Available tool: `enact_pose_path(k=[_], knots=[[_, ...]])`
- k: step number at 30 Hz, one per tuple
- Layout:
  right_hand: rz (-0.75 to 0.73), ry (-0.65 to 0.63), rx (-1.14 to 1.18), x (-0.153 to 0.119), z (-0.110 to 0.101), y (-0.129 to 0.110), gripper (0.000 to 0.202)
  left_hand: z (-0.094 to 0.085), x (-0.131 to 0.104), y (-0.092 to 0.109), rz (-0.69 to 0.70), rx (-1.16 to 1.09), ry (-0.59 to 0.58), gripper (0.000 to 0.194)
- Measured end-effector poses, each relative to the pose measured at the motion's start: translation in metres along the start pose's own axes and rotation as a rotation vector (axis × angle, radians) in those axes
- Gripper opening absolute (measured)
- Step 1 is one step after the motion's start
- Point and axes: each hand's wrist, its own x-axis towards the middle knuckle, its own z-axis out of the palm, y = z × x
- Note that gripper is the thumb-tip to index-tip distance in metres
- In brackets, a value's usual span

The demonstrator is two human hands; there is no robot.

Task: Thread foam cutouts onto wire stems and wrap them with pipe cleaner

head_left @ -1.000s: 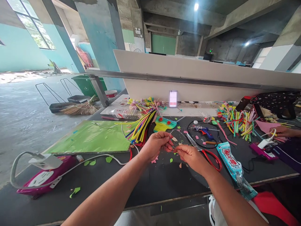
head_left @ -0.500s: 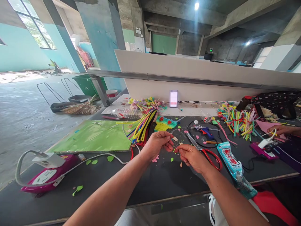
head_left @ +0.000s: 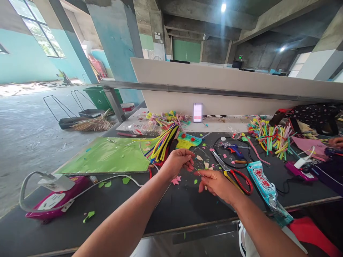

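Observation:
Over the middle of the dark table, my left hand (head_left: 180, 165) pinches a thin wire (head_left: 197, 172) between thumb and fingers. My right hand (head_left: 216, 182) meets the same wire with thumb and forefinger, its other fingers loosely curled. Fine strands show just beyond my fingertips, too thin to follow fully. Red-handled scissors (head_left: 247, 185) lie right of my right hand, beside a yellow-handled tool (head_left: 232, 181) partly hidden by it. Beyond my left hand are a bundle of coloured fuzzy stems (head_left: 160, 147) and a yellow and turquoise fuzzy piece (head_left: 189, 140). Pink paper stars (head_left: 176, 180) lie beneath.
Green sheets (head_left: 107, 157) and a purple power strip (head_left: 50, 205) occupy the left. Rightward are a blue glue gun (head_left: 237, 150), a turquoise packet (head_left: 261, 178) and more fuzzy stems (head_left: 276, 139). A phone (head_left: 197, 112) stands behind. Another person's hand (head_left: 336, 142) is at far right.
My right hand has moved slightly down, its fingers spreading a little, uncovering the yellow-handled tool. More wire shows between my hands. The other person's hand has drawn back to the right.

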Motion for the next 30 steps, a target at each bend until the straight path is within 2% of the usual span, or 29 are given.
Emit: enact_pose_path(k=[4, 9, 13, 16, 19, 21, 23, 25, 27, 30], knots=[[0.015, -0.01, -0.013, 0.0, 0.001, 0.006, 0.041, -0.004, 0.001, 0.0, 0.005, 0.007, 0.005, 0.019], [0.043, 0.129, -0.178, 0.0, 0.005, 0.009, 0.036, -0.008, 0.004, 0.001, -0.007, 0.012, 0.047, 0.02], [0.019, 0.172, -0.292, -0.005, 0.012, 0.005, 0.037, -0.008, 0.005, -0.001, -0.012, 0.011, 0.048, 0.022], [0.067, 0.129, -0.245, -0.007, 0.01, 0.005, 0.045, -0.01, 0.007, -0.002, -0.007, 0.022, 0.043, 0.022], [0.107, 0.044, -0.073, -0.007, -0.006, 0.006, 0.053, -0.013, 0.009, -0.003, 0.008, 0.058, 0.022, 0.023], [0.059, 0.136, -0.003, -0.006, -0.022, 0.004, 0.052, -0.013, 0.009, -0.003, 0.009, 0.091, -0.026, 0.023], [-0.048, 0.324, -0.049, -0.004, -0.035, -0.001, 0.049, -0.012, 0.007, -0.002, -0.007, 0.133, -0.105, 0.022], [-0.143, 0.439, -0.144, -0.003, -0.041, -0.007, 0.047, -0.008, 0.004, -0.001, -0.033, 0.188, -0.198, 0.021], [-0.203, 0.446, -0.222, -0.002, -0.039, -0.013, 0.045, -0.002, -0.001, -0.001, -0.05, 0.241, -0.277, 0.021], [-0.207, 0.353, -0.253, 0.0, -0.027, -0.02, 0.043, 0.007, -0.008, 0.001, -0.079, 0.283, -0.364, 0.022]])
